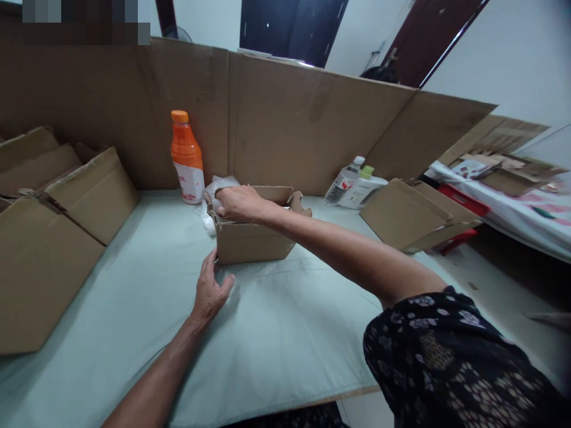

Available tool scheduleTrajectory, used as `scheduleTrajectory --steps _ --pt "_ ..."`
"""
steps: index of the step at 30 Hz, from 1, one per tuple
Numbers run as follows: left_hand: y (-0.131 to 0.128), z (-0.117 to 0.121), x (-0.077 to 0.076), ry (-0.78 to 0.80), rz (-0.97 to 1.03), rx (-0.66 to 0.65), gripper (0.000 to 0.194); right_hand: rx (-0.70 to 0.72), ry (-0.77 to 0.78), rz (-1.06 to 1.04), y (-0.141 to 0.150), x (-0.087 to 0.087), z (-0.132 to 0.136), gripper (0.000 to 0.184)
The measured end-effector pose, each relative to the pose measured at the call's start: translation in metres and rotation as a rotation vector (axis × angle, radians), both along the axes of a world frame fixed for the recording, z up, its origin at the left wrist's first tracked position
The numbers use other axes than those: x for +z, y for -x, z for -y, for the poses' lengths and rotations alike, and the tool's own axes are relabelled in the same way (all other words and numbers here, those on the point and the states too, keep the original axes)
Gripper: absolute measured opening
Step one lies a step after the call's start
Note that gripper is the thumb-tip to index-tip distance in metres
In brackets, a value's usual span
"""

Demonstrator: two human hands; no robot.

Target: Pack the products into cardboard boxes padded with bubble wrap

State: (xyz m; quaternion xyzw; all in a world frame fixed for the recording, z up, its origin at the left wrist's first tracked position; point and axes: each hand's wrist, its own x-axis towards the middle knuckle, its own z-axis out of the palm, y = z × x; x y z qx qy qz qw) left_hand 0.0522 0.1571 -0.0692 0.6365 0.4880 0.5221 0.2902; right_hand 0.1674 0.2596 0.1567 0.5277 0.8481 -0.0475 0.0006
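A small open cardboard box (252, 241) stands on the pale table (285, 333). My right hand (238, 203) reaches across its top and is closed over the box's far left flap, next to crumpled white plastic (223, 183). My left hand (209, 291) rests on the table with its fingers apart, the fingertips touching the box's near left corner. An orange bottle (186, 157) with an orange cap stands upright just behind the box.
Flattened cardboard boxes (49, 238) are stacked at the left and another (413, 215) lies at the right. A clear bottle (342, 181) and a white green-capped bottle (362, 187) lie by the tall cardboard wall (285, 119). A second cluttered table (513, 196) stands far right.
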Motion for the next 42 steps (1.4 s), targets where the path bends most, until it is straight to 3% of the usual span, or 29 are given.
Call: scheduleTrajectory --steps 4,9,12,17,20,29,37,42 --pt "0.001 0.000 0.001 0.002 -0.003 -0.003 0.072 -0.020 0.132 -0.064 0.003 0.006 -0.002 0.021" --pt "0.001 0.001 0.001 0.009 0.006 -0.005 0.072 0.115 0.359 -0.190 -0.011 0.030 0.010 0.013" --pt "0.001 0.000 0.000 0.010 0.017 -0.006 0.072 0.146 0.294 -0.150 -0.019 0.028 0.008 0.015" --pt "0.000 0.000 -0.002 0.011 0.039 -0.014 0.071 0.187 0.165 -0.059 -0.013 -0.002 -0.009 0.015" --pt "0.000 0.000 -0.002 0.012 0.046 -0.020 0.070 0.184 0.123 -0.073 -0.009 -0.010 -0.014 0.020" --pt "0.000 0.000 -0.001 0.025 0.060 -0.036 0.070 0.019 0.062 -0.050 -0.002 -0.009 -0.012 0.025" --pt "0.001 0.000 0.000 0.040 0.069 -0.036 0.070 -0.014 0.108 -0.072 -0.001 -0.010 -0.012 0.024" --pt "0.001 0.001 0.002 0.053 0.070 -0.039 0.071 -0.016 -0.027 -0.315 -0.025 0.001 0.001 0.016"
